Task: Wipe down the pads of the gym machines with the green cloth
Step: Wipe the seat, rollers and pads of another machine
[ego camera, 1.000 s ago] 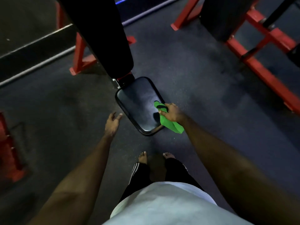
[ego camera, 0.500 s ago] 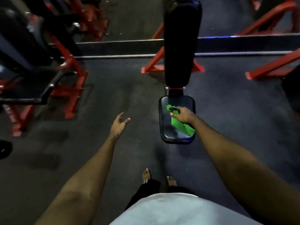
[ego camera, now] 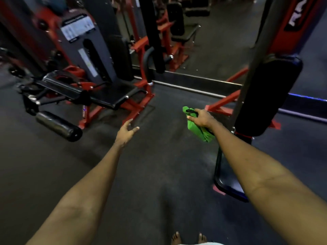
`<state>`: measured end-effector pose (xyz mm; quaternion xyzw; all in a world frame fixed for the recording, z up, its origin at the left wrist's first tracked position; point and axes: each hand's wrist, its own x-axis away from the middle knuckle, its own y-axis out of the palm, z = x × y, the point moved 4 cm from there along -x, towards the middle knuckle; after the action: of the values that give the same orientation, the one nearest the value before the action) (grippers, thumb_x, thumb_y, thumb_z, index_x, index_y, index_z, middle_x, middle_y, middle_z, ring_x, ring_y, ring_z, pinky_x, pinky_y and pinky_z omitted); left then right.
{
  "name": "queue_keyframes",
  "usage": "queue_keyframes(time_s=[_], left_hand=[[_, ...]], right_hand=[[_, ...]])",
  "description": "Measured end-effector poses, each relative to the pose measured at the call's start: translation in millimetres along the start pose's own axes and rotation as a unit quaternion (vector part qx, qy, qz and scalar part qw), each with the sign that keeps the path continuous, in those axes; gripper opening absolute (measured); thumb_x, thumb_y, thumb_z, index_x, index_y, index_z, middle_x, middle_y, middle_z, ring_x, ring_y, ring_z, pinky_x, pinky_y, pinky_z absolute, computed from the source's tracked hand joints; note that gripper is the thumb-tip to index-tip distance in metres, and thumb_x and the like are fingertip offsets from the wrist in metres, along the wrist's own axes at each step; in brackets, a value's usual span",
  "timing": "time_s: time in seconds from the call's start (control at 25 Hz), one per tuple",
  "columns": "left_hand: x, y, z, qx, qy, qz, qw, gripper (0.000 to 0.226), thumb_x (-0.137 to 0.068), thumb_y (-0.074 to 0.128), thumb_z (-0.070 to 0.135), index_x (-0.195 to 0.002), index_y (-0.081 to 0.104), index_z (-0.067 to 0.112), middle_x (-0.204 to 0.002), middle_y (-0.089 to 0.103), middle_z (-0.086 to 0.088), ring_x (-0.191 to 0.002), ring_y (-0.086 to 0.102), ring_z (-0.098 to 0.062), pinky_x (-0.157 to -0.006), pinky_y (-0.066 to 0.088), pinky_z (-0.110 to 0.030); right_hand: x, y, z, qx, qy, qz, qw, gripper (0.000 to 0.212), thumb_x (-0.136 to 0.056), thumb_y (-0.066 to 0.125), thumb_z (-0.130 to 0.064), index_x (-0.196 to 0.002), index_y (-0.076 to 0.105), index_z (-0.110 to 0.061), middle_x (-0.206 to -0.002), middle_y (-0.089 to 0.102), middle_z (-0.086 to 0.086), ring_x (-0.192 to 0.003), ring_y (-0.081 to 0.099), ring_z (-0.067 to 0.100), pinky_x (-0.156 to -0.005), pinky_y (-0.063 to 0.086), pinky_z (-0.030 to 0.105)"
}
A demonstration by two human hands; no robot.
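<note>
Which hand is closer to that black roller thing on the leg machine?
Left. The left hand hangs open in the air to the right of the black roller, not touching it. The right hand is farther right, gripping the green cloth.

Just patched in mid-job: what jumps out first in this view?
The bright green cloth, gripped by the right hand at centre right, above the dark floor. The left hand is out in front, open and empty. At left stand red-framed machines, at right an upright black pad.
</note>
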<state>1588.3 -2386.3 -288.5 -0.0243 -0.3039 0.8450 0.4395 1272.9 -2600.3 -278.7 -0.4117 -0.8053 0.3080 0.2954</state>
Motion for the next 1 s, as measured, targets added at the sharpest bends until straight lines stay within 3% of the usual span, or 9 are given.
queue_keyframes(time_s=[0.32, 0.44, 0.56, 0.68, 0.84, 1.0], left_hand=[[-34.0, -151.3, 7.8, 0.049, 0.053, 0.090, 0.993, 0.066, -0.082, 0.081, 0.036, -0.141, 0.053, 0.033, -0.144, 0.054, -0.005, -0.129, 0.052, -0.016, -0.111, 0.042, -0.036], [-51.0, -199.5, 11.2, 0.050, 0.063, 0.119, 0.990, 0.058, -0.089, 0.075, 0.025, -0.143, 0.054, 0.023, -0.129, 0.054, 0.001, -0.117, 0.052, -0.010, -0.098, 0.040, -0.023], [-80.0, -238.8, 15.4, 0.041, 0.079, 0.137, 0.987, 0.056, -0.092, 0.072, 0.022, -0.145, 0.052, 0.022, -0.136, 0.053, -0.002, -0.122, 0.053, -0.016, -0.098, 0.042, -0.027], [-123.3, -270.2, 15.0, 0.031, 0.090, 0.148, 0.984, 0.054, -0.092, 0.072, 0.028, -0.143, 0.054, 0.027, -0.143, 0.055, -0.006, -0.126, 0.056, -0.023, -0.100, 0.045, -0.030], [-190.9, -311.8, 13.1, 0.030, 0.102, 0.175, 0.979, 0.052, -0.093, 0.071, 0.023, -0.142, 0.054, 0.025, -0.127, 0.063, -0.004, -0.113, 0.061, -0.018, -0.085, 0.046, -0.021], [-259.6, -349.8, 22.9, -0.024, 0.091, 0.176, 0.980, 0.059, -0.092, 0.073, 0.026, -0.146, 0.051, 0.026, -0.132, 0.060, 0.000, -0.118, 0.056, -0.015, -0.094, 0.041, -0.022]], right_hand=[[-56.3, 17.5, -183.4, -0.021, -0.112, 0.016, 0.993, 0.053, -0.087, 0.070, -0.049, -0.130, 0.062, -0.019, -0.122, 0.068, 0.010, -0.112, 0.064, 0.026, -0.091, 0.049, 0.032], [-78.6, 25.9, -244.4, -0.044, -0.145, 0.023, 0.988, 0.050, -0.091, 0.070, -0.042, -0.132, 0.062, -0.016, -0.122, 0.068, 0.008, -0.114, 0.063, 0.024, -0.083, 0.040, 0.023], [-105.7, 38.6, -287.3, -0.082, -0.152, 0.026, 0.985, 0.055, -0.091, 0.070, -0.044, -0.137, 0.059, -0.016, -0.126, 0.067, 0.006, -0.116, 0.063, 0.021, -0.083, 0.038, 0.020], [-148.4, 55.5, -316.6, -0.083, -0.144, 0.029, 0.986, 0.053, -0.089, 0.070, -0.049, -0.134, 0.061, -0.021, -0.122, 0.069, 0.005, -0.111, 0.064, 0.020, -0.084, 0.043, 0.024], [-225.1, 70.5, -375.5, -0.084, -0.165, 0.020, 0.982, 0.057, -0.089, 0.069, -0.049, -0.138, 0.058, -0.023, -0.125, 0.067, 0.005, -0.111, 0.062, 0.020, -0.090, 0.046, 0.028], [-308.3, 78.6, -427.9, -0.106, -0.173, 0.017, 0.979, 0.058, -0.087, 0.071, -0.051, -0.136, 0.060, -0.023, -0.122, 0.069, 0.005, -0.114, 0.064, 0.024, -0.098, 0.050, 0.034]])
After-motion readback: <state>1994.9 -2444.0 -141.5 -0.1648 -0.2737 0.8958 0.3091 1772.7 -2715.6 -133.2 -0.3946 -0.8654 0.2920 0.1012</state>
